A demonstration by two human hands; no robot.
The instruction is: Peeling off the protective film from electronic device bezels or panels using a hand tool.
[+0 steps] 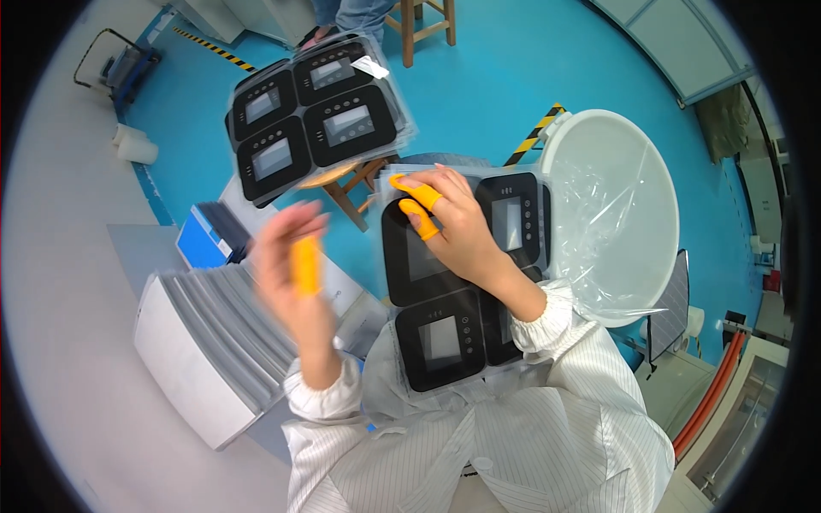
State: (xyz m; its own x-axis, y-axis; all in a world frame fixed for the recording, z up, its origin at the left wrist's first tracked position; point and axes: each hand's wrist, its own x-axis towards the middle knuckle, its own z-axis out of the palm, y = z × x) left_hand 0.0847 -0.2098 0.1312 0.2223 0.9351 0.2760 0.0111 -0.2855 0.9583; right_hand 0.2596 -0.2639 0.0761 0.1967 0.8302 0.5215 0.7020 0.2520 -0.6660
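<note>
A stack of clear-edged sheets (440, 299) with black panels, each with a grey window and small round marks, lies on my lap. My right hand (453, 214) is over its far left panel, with yellow finger cots on thumb and forefinger. Those two fingertips are bent and slightly apart near the sheet's far edge; nothing shows between them. To the left, my left hand (295, 265) is raised beside the stack, also wearing a yellow cot. Motion smears its fingers, so their grip is unclear.
Another stack of panel sheets (295, 167) sits on a wooden stool ahead. Right of my lap, a round white bin (629, 231) contains crumpled clear film (590, 205). At left stand a thick row of grey-white sheets (201, 368) and a blue box (201, 239). Another person's legs (363, 17) appear beyond.
</note>
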